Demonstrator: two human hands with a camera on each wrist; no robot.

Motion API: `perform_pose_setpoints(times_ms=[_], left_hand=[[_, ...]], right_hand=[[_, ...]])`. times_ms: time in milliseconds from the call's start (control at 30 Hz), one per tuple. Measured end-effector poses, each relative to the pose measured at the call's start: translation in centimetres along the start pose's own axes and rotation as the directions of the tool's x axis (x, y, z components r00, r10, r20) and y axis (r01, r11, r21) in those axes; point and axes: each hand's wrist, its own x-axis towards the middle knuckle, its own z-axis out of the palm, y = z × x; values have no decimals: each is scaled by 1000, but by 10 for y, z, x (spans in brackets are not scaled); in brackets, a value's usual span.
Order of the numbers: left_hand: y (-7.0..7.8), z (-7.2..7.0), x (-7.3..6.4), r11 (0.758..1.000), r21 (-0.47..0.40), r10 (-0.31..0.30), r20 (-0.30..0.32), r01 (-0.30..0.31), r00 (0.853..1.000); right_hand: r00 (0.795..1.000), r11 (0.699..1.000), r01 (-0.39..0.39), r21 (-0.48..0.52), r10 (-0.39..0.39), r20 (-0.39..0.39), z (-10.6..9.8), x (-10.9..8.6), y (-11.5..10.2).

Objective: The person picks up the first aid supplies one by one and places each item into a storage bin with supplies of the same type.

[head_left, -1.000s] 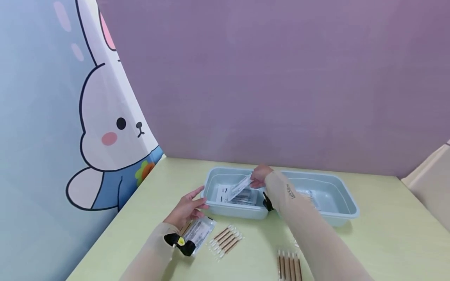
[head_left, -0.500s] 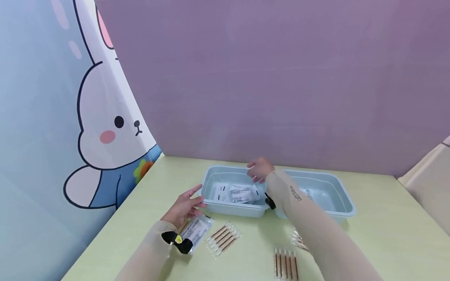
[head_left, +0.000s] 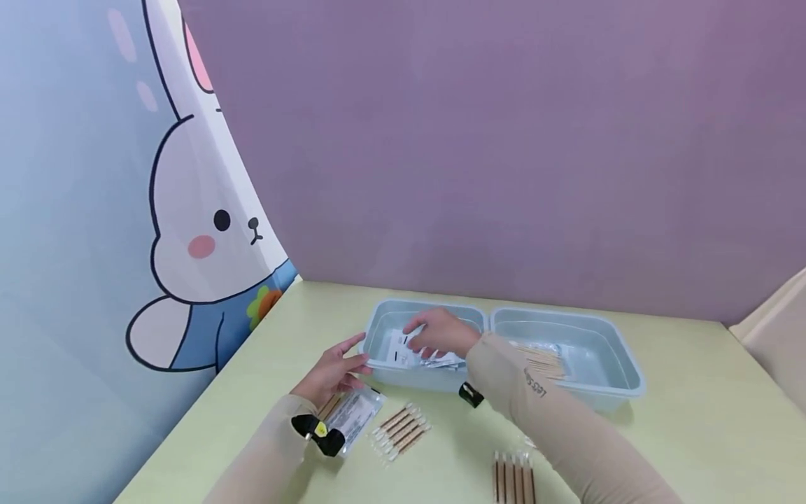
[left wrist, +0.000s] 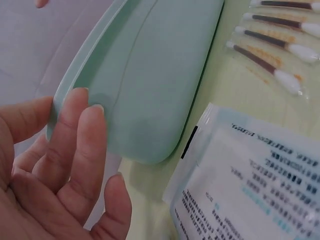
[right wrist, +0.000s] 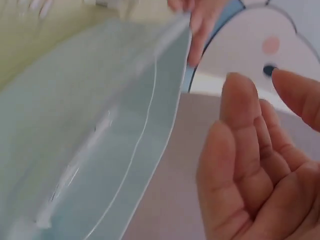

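My left hand (head_left: 330, 376) pinches the near-left rim of a pale blue plastic basin (head_left: 409, 378), with the thumb and fingers on either side of that rim in the left wrist view. White printed packets (head_left: 398, 352) lie inside this basin. Above them hovers my right hand (head_left: 443, 332), its fingers loosely bent; the right wrist view shows nothing held in its fingers (right wrist: 240, 100). Part of the packets is hidden behind that hand. Below my left hand, a printed sachet (head_left: 355, 413) lies on the table, partly covered by the wrist.
A second pale blue basin (head_left: 604, 395) stands to the right, holding thin wooden sticks (head_left: 543, 362) and a clear packet. Brown-stemmed cotton swabs in clear wrapping (head_left: 401, 430) lie on the table, with another wrapped row of swabs (head_left: 514, 479) near the front. A purple wall rises behind.
The right hand held a white packet over the left basin, then let it go onto the others. It has since moved left and lower over them. My left hand stays at the rim.
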Motion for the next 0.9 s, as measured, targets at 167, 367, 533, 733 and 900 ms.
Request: perform_pose_setpoints(times_ms=[167, 367, 533, 733, 900], left_hand=[[-4, -4, 0, 1000, 1, 11, 39, -11, 999], [-10, -4, -3, 999, 1, 45, 33, -45, 998], [-4, -6, -4, 998, 19, 56, 19, -56, 998], [-2, -7, -2, 998, 1, 66, 20, -66, 998], [3, -4, 1, 997, -29, 68, 42, -67, 997]], right_hand=[[992, 990, 100, -103, -91, 93, 30, -9, -6], [974, 984, 147, -97, -127, 188, 65, -13, 0], [970, 982, 163, -96, -141, 199, 80, -7, 10], [977, 962, 184, -200, -157, 146, 88, 2, 20], [977, 930, 207, -305, -181, 112, 94, 1, 18]])
